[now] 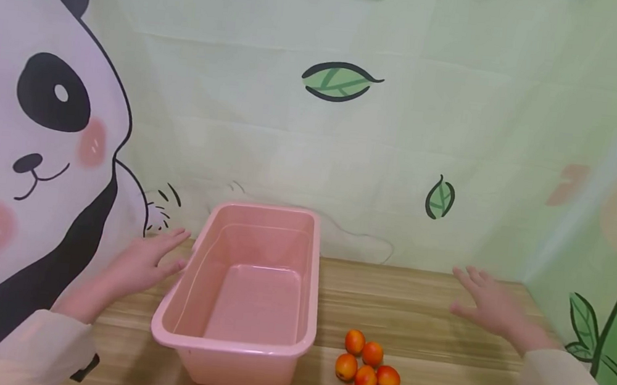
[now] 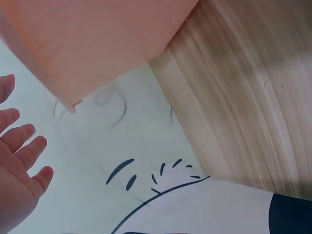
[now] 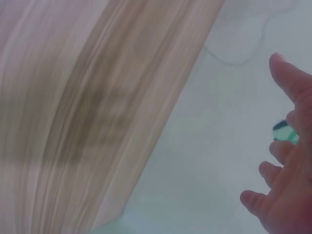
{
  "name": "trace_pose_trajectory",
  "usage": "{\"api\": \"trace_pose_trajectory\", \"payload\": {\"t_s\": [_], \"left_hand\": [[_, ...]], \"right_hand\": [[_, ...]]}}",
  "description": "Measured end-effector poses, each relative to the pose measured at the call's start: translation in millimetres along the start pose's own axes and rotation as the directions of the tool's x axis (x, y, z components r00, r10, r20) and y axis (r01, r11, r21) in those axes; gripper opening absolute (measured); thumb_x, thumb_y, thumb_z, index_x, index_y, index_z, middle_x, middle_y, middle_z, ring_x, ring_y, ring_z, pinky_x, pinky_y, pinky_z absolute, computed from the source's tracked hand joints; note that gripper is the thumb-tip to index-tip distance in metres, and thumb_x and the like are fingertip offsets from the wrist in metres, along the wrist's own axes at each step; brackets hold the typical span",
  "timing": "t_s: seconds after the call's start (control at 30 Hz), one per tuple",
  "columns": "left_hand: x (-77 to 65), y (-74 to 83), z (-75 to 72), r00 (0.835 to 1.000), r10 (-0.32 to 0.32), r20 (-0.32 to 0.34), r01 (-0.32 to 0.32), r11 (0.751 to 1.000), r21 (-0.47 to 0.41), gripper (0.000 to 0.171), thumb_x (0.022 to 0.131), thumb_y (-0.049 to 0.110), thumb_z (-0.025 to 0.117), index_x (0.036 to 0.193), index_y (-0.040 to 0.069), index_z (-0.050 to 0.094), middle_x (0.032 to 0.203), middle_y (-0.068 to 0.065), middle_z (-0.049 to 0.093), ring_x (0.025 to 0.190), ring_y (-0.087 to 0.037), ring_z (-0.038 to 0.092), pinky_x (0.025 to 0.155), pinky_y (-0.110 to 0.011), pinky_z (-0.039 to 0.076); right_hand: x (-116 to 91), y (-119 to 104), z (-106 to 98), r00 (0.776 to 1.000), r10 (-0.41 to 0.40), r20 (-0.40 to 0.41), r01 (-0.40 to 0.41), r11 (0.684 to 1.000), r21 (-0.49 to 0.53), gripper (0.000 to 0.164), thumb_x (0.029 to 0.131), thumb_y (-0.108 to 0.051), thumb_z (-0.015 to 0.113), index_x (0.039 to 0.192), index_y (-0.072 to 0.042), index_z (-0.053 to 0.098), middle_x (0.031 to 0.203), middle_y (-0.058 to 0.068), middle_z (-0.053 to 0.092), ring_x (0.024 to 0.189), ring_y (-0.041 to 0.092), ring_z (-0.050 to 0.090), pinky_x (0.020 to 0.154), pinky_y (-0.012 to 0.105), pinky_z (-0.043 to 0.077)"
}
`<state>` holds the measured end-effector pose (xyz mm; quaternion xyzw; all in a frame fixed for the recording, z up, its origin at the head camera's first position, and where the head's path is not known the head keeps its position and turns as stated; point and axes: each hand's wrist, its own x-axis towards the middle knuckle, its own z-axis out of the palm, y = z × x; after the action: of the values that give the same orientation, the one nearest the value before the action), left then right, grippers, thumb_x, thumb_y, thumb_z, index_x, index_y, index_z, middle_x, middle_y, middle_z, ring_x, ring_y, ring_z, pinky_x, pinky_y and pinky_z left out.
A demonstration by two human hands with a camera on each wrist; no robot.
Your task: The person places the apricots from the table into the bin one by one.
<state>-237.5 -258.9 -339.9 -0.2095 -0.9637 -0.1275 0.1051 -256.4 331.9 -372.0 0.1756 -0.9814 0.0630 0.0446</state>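
Observation:
A deep pink plastic basin (image 1: 240,347) stands on the wooden table, left of the middle, with nothing inside it. Just beside its left wall is my left hand (image 1: 140,263), fingers extended and holding nothing; whether it touches the rim I cannot tell. In the left wrist view the basin's outer wall (image 2: 107,44) shows above those spread fingers. Right of the basin lies a cluster of several small orange-red fruits (image 1: 365,378), like small tomatoes. My right hand (image 1: 490,303) hovers over the table's right side, its fingers loosely extended, apart from the fruits and holding nothing.
The wood-grain table (image 1: 424,327) ends against a pale cloth backdrop (image 1: 228,98) printed with leaves and a large panda (image 1: 39,148) at the left. Another printed cloth side (image 1: 614,259) rises along the right edge.

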Motion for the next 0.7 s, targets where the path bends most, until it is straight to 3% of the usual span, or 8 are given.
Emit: {"api": "trace_pose_trajectory", "payload": {"t_s": [0.23, 0.7], "left_hand": [[0.3, 4.3, 7.9, 0.998, 0.053, -0.035, -0.055, 0.998, -0.041, 0.046, 0.086, 0.020, 0.054, 0.126, -0.002, 0.047, 0.129, -0.022, 0.046, 0.115, -0.040, 0.045, 0.093, -0.054, 0.037], [-1.8, 3.2, 14.8, 0.996, 0.072, -0.051, -0.073, 0.997, -0.019, 0.036, 0.084, 0.016, 0.057, 0.115, -0.001, 0.057, 0.119, -0.017, 0.056, 0.106, -0.036, 0.054, 0.086, -0.050, 0.044]], "right_hand": [[2, -14, 14, 0.996, -0.088, -0.034, 0.090, 0.995, 0.050, 0.070, 0.076, -0.036, 0.064, 0.130, 0.002, 0.039, 0.132, 0.032, 0.035, 0.117, 0.048, 0.036, 0.093, 0.059, 0.033], [11, -53, 30, 0.990, -0.124, 0.063, 0.113, 0.982, 0.150, 0.062, 0.075, -0.029, 0.067, 0.127, -0.002, 0.046, 0.131, 0.026, 0.041, 0.117, 0.043, 0.040, 0.094, 0.056, 0.034]]}}
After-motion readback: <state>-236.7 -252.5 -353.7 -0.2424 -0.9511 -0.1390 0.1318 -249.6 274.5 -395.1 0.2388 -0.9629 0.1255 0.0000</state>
